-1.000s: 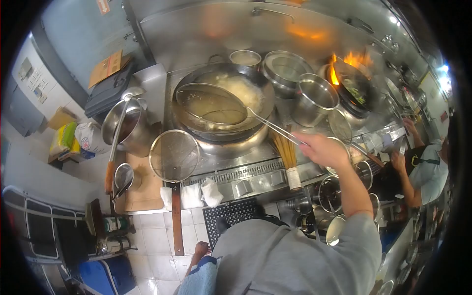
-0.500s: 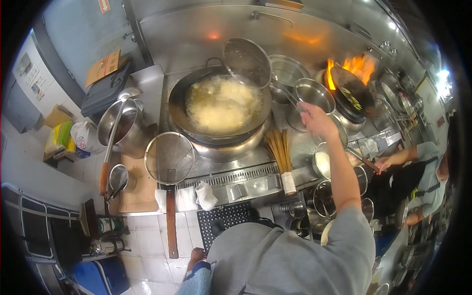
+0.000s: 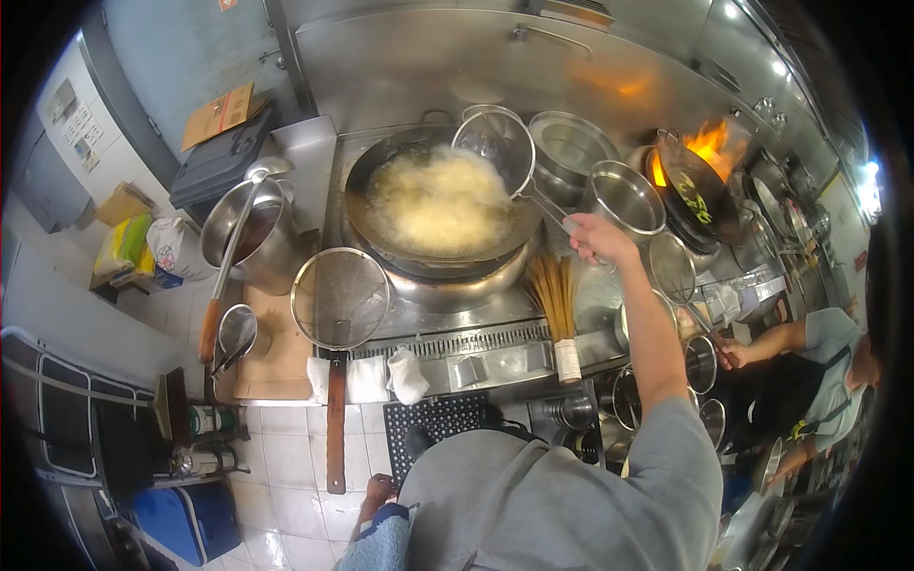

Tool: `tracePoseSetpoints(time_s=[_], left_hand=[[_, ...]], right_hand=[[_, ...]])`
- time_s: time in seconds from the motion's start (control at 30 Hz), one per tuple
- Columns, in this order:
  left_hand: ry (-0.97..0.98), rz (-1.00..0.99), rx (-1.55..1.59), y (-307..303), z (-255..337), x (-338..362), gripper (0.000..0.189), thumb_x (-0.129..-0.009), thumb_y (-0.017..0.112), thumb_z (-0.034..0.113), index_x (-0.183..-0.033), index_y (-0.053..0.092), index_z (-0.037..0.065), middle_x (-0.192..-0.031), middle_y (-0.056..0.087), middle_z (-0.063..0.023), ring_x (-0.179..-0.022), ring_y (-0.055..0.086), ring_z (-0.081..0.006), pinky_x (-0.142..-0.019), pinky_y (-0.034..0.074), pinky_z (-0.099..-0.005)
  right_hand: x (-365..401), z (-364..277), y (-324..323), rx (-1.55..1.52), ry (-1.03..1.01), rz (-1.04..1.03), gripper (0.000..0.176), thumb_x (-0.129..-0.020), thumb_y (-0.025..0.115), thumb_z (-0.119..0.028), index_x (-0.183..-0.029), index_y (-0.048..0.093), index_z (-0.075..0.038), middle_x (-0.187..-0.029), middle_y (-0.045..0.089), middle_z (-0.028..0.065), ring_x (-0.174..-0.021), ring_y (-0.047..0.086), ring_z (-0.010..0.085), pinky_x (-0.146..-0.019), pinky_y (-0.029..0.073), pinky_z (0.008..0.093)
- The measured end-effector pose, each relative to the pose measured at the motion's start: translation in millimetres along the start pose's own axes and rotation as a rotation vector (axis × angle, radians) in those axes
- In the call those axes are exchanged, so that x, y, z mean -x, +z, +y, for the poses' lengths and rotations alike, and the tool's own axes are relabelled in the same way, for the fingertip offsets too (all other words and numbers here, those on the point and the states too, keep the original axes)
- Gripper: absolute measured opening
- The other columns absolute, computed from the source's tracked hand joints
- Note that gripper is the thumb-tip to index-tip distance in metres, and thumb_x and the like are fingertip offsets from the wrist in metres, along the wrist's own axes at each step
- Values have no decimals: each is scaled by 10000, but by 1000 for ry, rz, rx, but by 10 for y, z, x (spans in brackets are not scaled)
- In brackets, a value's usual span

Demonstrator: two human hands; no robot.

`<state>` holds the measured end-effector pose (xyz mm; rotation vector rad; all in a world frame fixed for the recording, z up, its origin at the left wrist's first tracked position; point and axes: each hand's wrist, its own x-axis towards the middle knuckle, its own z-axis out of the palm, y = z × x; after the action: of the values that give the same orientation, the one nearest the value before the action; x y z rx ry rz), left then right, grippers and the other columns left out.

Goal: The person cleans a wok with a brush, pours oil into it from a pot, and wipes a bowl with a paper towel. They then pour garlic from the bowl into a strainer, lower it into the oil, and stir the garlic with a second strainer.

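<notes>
Plainly, the right hand (image 3: pixel 595 238) is doing the work: its grip is pressed together around the far end of the thin metal handle of the skimmer (image 3: pixel 495 147). The mesh bowl is tilted up on edge over the far right rim of the wok (image 3: pixel 443 205). Holding it by the very end of the long handle likely puts the arm well away from the pale, foaming contents that fill the wok. The tilt would let liquid run back into the pan rather than onto the worktop (image 3: pixel 476 357).

The left hand (image 3: pixel 379 490) hangs low at the near edge of the view, just above a blue cloth (image 3: pixel 381 542). Whether its grip is spread or pinching the cloth cannot be told.

A second strainer (image 3: pixel 340 298) lies flat to the near left of the wok, its wooden handle pointing toward the person, probably for a quick reach. A bamboo brush (image 3: pixel 555 305) lies to the near right of the wok, below the raised arm. A steel pot (image 3: pixel 249 238) with a long ladle leaning in it stands on the left, and white rags (image 3: pixel 381 376) hang on the worktop's near edge. Far right, flames rise around another pan (image 3: pixel 695 181), where a co-worker (image 3: pixel 809 362) stands.
</notes>
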<state>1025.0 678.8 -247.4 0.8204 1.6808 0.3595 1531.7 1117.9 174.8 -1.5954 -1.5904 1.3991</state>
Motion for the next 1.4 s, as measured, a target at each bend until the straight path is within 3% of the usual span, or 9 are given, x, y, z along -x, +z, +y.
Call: tracePoseSetpoints(time_s=[0.03,0.2,0.33,0.53,0.9,1.03,1.23,1.33,1.4], left_hand=[[-12,12,6,10,3,12,156,-752,563,82,-836,693,72,-903,680,-95,-928,617,-264,-828,488,-351],[354,-47,-89,-28,-233,-80,202,-887,497,104,-993,573,-50,-771,642,-167,-563,636,-227,-452,547,-314],[201,-30,-63,3,-210,-107,196,-885,499,98,-985,571,-54,-757,638,-166,-547,629,-221,-445,541,-311],[164,-46,-83,-32,-84,-105,199,-889,494,92,-1011,557,-53,-759,639,-165,-549,629,-211,-444,539,-306],[506,-112,-41,-71,-336,-285,209,-896,492,112,-1023,564,-38,-796,657,-167,-573,645,-211,-462,546,-297],[447,-102,-70,-90,-319,-273,218,-900,491,134,-1014,568,-35,-779,658,-163,-567,643,-207,-465,546,-296],[611,-90,-188,-107,-327,-304,221,-899,492,143,-1014,570,-29,-770,659,-158,-567,640,-198,-479,547,-296],[537,-65,-190,-91,-287,-283,218,-897,496,142,-1017,572,-24,-765,656,-152,-571,641,-195,-481,548,-294],[388,-53,-123,-70,-184,-220,216,-895,499,141,-1016,574,-21,-760,653,-145,-572,641,-192,-478,547,-291]], right_hand=[[-22,20,19,-22,18,-21,336,-890,502,-78,-1222,487,-28,-716,519,9,-465,441,75,-362,354,237],[9,80,144,-136,39,-130,332,-888,514,-85,-1213,490,-23,-724,529,-3,-472,439,54,-350,334,217],[155,49,227,-220,43,-185,325,-884,510,-76,-1201,484,-4,-729,533,7,-487,437,61,-368,339,230],[428,-15,230,-190,31,-240,428,-888,511,-89,-1298,435,7,-746,538,6,-475,430,53,-357,331,216],[836,-181,238,-102,12,-201,465,-889,510,-75,-1343,428,-22,-677,495,5,-433,408,58,-346,321,203],[991,-346,251,-39,-18,-203,461,-885,484,-47,-1343,433,-36,-680,498,11,-437,414,66,-346,347,211],[1149,-512,280,103,-42,-149,461,-888,457,-36,-1348,430,-41,-671,495,10,-439,424,69,-350,368,219],[1223,-625,329,198,-37,-108,460,-889,459,-34,-1348,434,-57,-667,491,5,-445,430,67,-355,373,218],[1283,-706,381,277,-45,-67,458,-891,457,-36,-1348,436,-66,-670,493,1,-453,435,68,-362,378,220]])
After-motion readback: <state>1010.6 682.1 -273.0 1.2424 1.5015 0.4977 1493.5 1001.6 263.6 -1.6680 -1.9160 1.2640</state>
